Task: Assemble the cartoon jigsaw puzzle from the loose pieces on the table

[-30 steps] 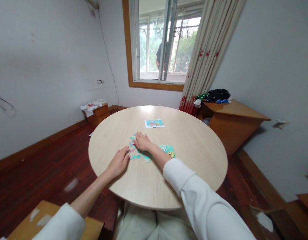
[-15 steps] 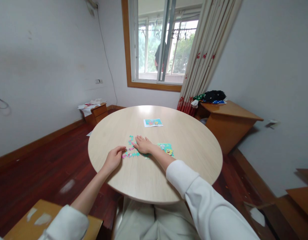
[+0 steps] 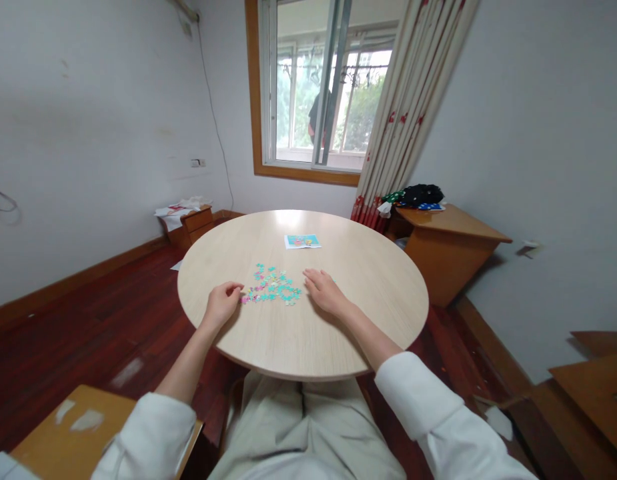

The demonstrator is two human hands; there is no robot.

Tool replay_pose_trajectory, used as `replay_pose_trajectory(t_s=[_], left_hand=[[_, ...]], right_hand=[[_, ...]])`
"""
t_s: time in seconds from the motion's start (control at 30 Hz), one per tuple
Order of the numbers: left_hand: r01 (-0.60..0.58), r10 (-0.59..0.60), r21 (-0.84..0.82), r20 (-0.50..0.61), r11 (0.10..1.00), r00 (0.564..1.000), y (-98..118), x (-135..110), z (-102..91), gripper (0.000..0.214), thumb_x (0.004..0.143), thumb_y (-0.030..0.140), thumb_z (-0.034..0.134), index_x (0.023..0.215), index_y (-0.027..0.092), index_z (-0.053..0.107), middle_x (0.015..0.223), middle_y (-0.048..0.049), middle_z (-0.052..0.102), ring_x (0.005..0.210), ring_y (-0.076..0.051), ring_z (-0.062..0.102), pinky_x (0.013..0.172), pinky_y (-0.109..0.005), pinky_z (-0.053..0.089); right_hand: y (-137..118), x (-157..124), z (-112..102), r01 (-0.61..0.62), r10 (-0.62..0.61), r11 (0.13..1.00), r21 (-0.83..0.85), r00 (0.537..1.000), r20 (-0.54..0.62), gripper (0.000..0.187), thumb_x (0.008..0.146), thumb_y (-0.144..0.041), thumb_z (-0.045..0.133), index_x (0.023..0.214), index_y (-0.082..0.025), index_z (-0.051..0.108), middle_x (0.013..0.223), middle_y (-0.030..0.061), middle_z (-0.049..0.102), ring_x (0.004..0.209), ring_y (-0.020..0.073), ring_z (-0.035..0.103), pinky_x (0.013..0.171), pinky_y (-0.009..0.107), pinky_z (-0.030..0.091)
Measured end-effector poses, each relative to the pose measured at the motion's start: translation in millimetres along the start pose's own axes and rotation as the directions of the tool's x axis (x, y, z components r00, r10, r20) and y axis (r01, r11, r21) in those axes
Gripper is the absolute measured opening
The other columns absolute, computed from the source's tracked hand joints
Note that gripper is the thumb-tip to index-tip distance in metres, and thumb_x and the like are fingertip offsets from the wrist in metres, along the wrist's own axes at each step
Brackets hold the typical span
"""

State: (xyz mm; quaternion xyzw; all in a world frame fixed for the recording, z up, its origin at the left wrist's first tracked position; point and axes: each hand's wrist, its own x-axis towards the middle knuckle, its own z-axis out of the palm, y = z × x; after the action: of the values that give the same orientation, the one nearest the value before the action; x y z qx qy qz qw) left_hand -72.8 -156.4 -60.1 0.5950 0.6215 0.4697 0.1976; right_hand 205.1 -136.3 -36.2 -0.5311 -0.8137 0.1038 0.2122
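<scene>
Loose jigsaw puzzle pieces [image 3: 274, 285], teal, pink and pale, lie scattered on the round table [image 3: 268, 340]. At the left rim of the pile rests my left hand [image 3: 223, 305], its fingers bent in and closed toward the thumb; whatever they may hold is hidden. To the right of the pieces, my right hand [image 3: 324, 290] lies palm down with fingers stretched out. It covers the spot of the joined part of the puzzle, of which only a teal sliver shows past the hand. Farther back lies a printed picture sheet [image 3: 302, 241] in teal with cartoon figures.
A wooden desk [image 3: 443, 247] with dark cloths on top stands right of the table. A small cabinet [image 3: 198, 223] with papers is at the back left. Close by at lower left is a wooden surface [image 3: 73, 427]. Beyond the window, a person [image 3: 315, 120] is partly visible.
My right hand has moved right, off the loose pieces and over the joined part of the puzzle, uncovering the pile. The left hand stays at the pile's left rim. The view has shifted slightly.
</scene>
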Motion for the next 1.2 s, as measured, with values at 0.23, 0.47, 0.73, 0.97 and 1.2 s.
replay_pose_trajectory(t_s=[0.23,0.47,0.73,0.97,1.2], left_hand=[[0.142,-0.14,0.053,-0.055,0.988,0.989,-0.3,-5.6,-2.0,0.027,0.07,0.021,0.043,0.079,0.018,0.068,0.076,-0.006,0.074,0.083,-0.022,0.067,0.082,-0.032,0.048],[0.134,-0.137,0.178,0.004,0.975,0.991,8.0,-12.0,-3.5,0.026,0.074,0.02,0.043,0.082,0.019,0.068,0.079,-0.0051,0.074,0.087,-0.022,0.066,0.085,-0.033,0.045],[-0.031,-0.025,0.419,0.128,0.908,0.991,28.7,-24.5,-1.2,0.033,0.076,0.038,0.06,0.103,0.022,0.071,0.105,-0.0079,0.07,0.097,-0.026,0.062,0.092,-0.043,0.037],[-0.226,0.04,0.555,0.328,0.801,0.944,39.3,-21.7,5.3,0.028,0.083,0.031,0.056,0.105,0.029,0.072,0.119,-0.0084,0.061,0.114,-0.03,0.05,0.09,-0.044,0.034],[-0.288,-0.012,0.623,0.432,0.727,0.902,57.0,-14.0,6.4,0.024,0.083,0.027,0.053,0.098,0.026,0.071,0.114,-0.0095,0.063,0.112,-0.031,0.05,0.088,-0.043,0.034]], right_hand=[[-41.1,-52.3,10.2,0.204,-0.21,0.968,-0.144,0.977,-0.027,0.025,0.091,-0.016,0.043,0.101,-0.017,0.065,0.112,0.01,0.067,0.115,0.0219,0.054,0.111,0.049,0.019],[-51.1,-47.3,25.6,0.158,-0.157,0.983,-0.098,0.987,0.017,0.041,0.094,-0.022,0.039,0.134,-0.017,0.047,0.143,0.0141,0.045,0.135,0.0243,0.036,0.111,0.051,0.018],[0.0,-47.0,3.6,0.014,-0.024,0.999,-0.032,0.94,-0.339,0.042,0.091,-0.016,0.035,0.129,-0.017,0.054,0.138,0.0127,0.052,0.131,0.0212,0.043,0.108,0.046,0.022],[74.5,-41.8,-29.5,-0.308,0.273,0.951,-0.036,0.887,-0.373,0.041,0.09,-0.014,0.035,0.125,-0.015,0.058,0.136,0.0133,0.054,0.128,0.0211,0.046,0.106,0.042,0.025],[80.2,-53.5,-27.6,-0.334,0.305,0.942,-0.041,0.9,-0.312,0.039,0.092,-0.017,0.036,0.125,-0.015,0.057,0.134,0.0114,0.056,0.126,0.0213,0.048,0.105,0.04,0.029]])
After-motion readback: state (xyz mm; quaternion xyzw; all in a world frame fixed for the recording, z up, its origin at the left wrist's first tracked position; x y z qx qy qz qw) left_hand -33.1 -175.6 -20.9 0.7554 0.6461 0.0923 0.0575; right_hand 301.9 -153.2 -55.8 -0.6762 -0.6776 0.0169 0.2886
